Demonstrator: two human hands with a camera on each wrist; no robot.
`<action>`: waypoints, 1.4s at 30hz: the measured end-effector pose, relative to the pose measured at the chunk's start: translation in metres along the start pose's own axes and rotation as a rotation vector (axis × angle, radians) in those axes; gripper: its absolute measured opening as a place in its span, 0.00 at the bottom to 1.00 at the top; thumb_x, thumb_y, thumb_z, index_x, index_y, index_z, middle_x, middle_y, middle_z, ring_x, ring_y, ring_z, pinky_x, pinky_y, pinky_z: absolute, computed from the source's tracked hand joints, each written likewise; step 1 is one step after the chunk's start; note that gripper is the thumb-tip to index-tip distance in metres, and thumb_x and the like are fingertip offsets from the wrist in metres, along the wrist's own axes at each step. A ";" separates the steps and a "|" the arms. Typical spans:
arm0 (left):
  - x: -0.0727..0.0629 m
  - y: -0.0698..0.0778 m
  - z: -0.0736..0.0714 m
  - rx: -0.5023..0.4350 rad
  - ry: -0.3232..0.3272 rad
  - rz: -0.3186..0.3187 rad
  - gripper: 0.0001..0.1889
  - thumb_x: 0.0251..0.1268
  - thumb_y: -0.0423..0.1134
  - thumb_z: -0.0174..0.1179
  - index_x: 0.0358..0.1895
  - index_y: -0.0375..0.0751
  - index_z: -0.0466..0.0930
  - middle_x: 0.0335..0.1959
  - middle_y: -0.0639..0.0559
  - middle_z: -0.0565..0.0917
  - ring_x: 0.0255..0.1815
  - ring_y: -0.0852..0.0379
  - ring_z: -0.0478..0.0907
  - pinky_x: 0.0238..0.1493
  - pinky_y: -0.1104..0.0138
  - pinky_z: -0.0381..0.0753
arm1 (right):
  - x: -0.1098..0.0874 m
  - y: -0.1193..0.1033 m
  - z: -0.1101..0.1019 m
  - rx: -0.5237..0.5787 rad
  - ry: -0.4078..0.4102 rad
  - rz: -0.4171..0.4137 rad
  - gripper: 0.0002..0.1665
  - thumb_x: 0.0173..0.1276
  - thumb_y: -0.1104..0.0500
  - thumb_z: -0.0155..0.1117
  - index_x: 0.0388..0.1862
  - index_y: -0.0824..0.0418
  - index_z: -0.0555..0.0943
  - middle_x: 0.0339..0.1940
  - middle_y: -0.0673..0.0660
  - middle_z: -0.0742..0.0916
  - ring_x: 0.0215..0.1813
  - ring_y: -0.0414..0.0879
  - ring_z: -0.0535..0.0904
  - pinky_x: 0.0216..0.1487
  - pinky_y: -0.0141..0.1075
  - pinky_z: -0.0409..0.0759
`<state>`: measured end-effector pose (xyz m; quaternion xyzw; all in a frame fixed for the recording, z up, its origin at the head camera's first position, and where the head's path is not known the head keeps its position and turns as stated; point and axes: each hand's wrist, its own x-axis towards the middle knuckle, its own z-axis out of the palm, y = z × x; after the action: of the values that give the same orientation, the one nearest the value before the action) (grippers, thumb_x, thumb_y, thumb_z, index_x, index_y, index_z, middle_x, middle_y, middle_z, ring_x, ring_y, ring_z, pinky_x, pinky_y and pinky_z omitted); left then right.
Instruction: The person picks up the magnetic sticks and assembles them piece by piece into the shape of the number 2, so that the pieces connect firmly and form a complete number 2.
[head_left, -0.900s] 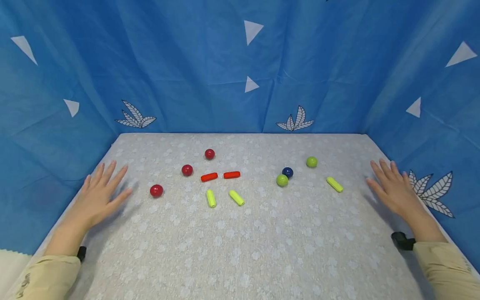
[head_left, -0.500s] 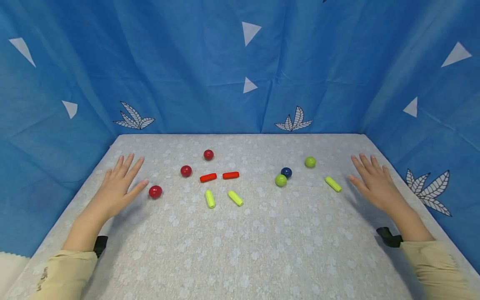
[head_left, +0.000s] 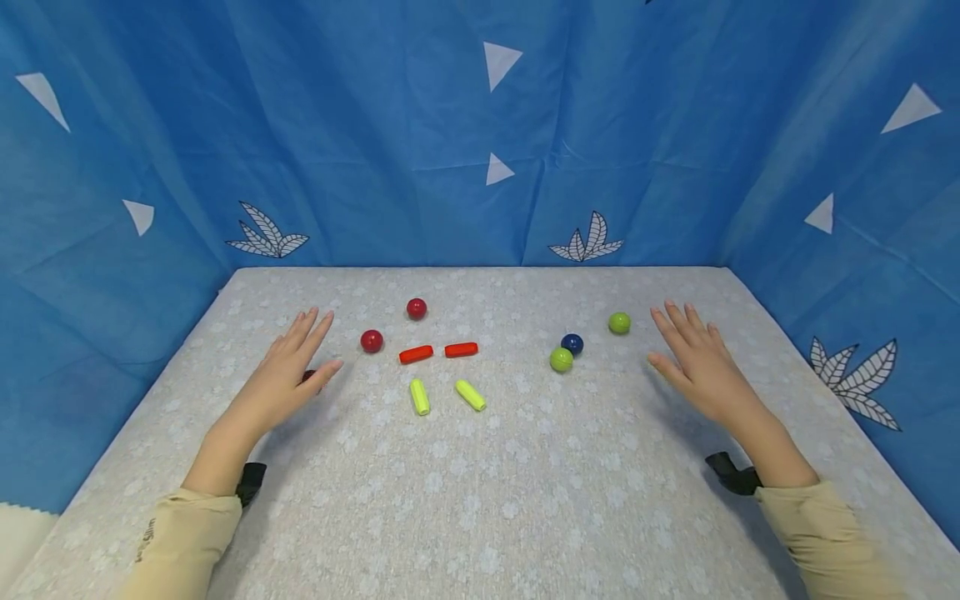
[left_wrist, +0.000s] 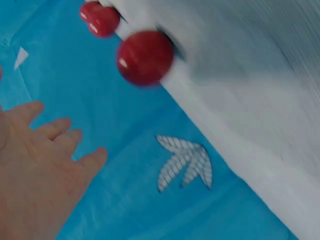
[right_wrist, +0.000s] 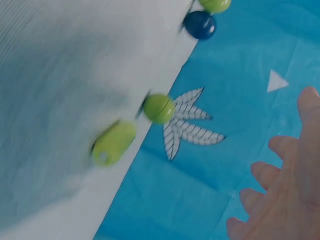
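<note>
My left hand (head_left: 279, 379), fingers straight and spread, hovers over a red ball (left_wrist: 145, 57) and mostly hides it in the head view. Two more red balls (head_left: 372, 341) (head_left: 417, 309) lie beyond it. On the other side my right hand (head_left: 697, 367) is held open above the table, holding nothing. Under it in the head view a yellow-green stick (right_wrist: 114, 144) is hidden, though the right wrist view shows it. Nearby are a green ball (head_left: 619, 323), a blue ball (head_left: 572, 344) and a second green ball (head_left: 562, 360) close against the blue one.
Two red sticks (head_left: 416, 355) (head_left: 461, 350) and two yellow-green sticks (head_left: 420, 397) (head_left: 471, 396) lie between the hands. A patterned pale cloth (head_left: 480, 500) covers the table. Blue curtain (head_left: 375, 125) encloses the back and both sides.
Both hands have moved inward toward the middle, the left one passing over a red ball and the right one over a yellow-green stick. The balls and sticks stay in place.
</note>
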<state>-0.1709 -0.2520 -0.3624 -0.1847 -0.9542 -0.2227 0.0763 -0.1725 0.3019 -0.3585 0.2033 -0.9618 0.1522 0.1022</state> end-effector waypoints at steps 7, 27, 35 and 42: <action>0.013 0.026 0.019 0.035 -0.004 -0.058 0.39 0.67 0.54 0.53 0.72 0.34 0.51 0.72 0.36 0.48 0.71 0.38 0.45 0.63 0.42 0.49 | 0.017 -0.023 0.013 0.037 -0.007 -0.018 0.40 0.74 0.48 0.50 0.76 0.59 0.47 0.74 0.66 0.52 0.73 0.60 0.38 0.65 0.59 0.35; 0.014 0.059 0.054 -0.083 -0.139 -0.083 0.24 0.67 0.46 0.56 0.58 0.29 0.74 0.53 0.36 0.77 0.53 0.39 0.74 0.51 0.47 0.72 | 0.047 -0.043 0.063 0.484 -0.008 -0.026 0.24 0.72 0.55 0.55 0.63 0.65 0.71 0.58 0.61 0.76 0.50 0.53 0.75 0.41 0.46 0.75; 0.012 0.066 0.062 -0.060 -0.244 -0.126 0.31 0.67 0.49 0.56 0.63 0.27 0.67 0.57 0.32 0.73 0.57 0.38 0.70 0.55 0.48 0.68 | 0.052 -0.042 0.075 0.540 -0.064 -0.027 0.24 0.68 0.63 0.60 0.62 0.66 0.72 0.56 0.63 0.78 0.44 0.52 0.77 0.31 0.37 0.73; 0.013 0.079 0.073 0.072 -0.160 -0.099 0.32 0.61 0.50 0.62 0.58 0.26 0.72 0.47 0.34 0.80 0.42 0.40 0.79 0.40 0.50 0.77 | 0.056 -0.042 0.082 0.506 -0.060 -0.086 0.26 0.63 0.65 0.65 0.61 0.66 0.74 0.44 0.57 0.82 0.37 0.46 0.76 0.25 0.34 0.70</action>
<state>-0.1570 -0.1489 -0.3934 -0.1516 -0.9726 -0.1763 -0.0048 -0.2160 0.2176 -0.4101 0.2676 -0.8862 0.3774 0.0260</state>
